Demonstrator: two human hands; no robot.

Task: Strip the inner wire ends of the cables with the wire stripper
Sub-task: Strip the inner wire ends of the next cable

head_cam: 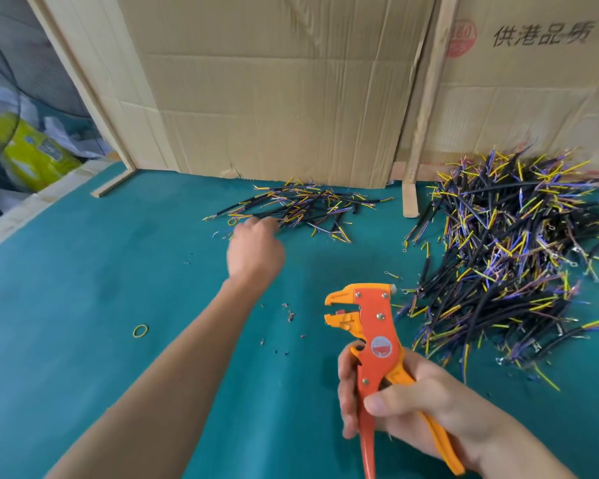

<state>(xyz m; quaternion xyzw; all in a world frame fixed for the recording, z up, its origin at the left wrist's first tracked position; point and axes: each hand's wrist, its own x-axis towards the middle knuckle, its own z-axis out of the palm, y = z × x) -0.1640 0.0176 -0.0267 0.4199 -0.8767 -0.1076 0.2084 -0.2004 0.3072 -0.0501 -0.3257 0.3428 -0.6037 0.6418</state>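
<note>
My right hand (391, 402) grips the handles of an orange and yellow wire stripper (374, 340), held upright over the green table with its jaws slightly apart and nothing in them. My left hand (255, 248) reaches forward to the near left edge of a small pile of short black cables (308, 207) with yellow, blue and red inner wires. Its fingers are curled down at the cables; the fingertips are hidden, so I cannot see if they hold one. A much larger heap of the same cables (509, 257) lies at the right.
The green table mat (83, 288) carries a yellow rubber band (140, 330) and small bits of stripped insulation (289, 316) in the middle. Cardboard sheets (274, 91) and wooden strips wall off the back. Beyond the table's left edge sits a yellow bag (32, 153).
</note>
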